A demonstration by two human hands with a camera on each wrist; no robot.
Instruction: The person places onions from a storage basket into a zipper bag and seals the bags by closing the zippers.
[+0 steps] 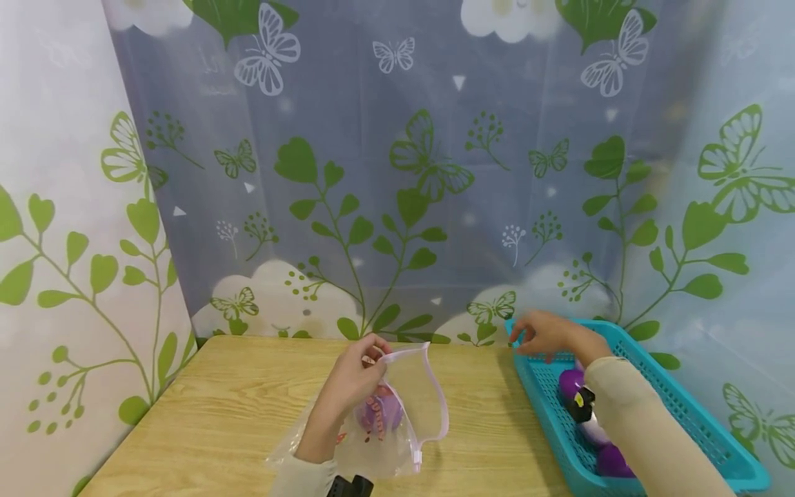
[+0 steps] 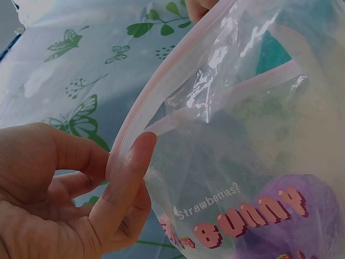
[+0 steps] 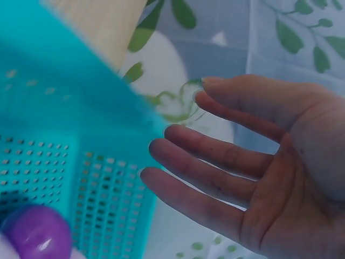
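Note:
My left hand (image 1: 348, 379) pinches the pink-edged mouth of a clear plastic zip bag (image 1: 428, 393) between thumb and fingers. A slider sits at the bag's lower right corner. Through the printed plastic, with "BUNNY" lettering in the left wrist view, shows a round purple object (image 2: 318, 202). My right hand (image 1: 549, 336) hovers over the far left corner of a turquoise basket (image 1: 546, 421), fingers loosely bent and holding nothing. In the right wrist view its fingers are spread beside the basket wall. Several smooth purple and pale ball-like things, one a purple ball (image 3: 40, 234), lie in the basket.
A light wooden table (image 1: 205, 414) carries the bag and, at its right side, the basket. Behind it hangs a blue-grey curtain (image 1: 348, 228) printed with leaves and butterflies. Paler printed sheets close off the left and right sides.

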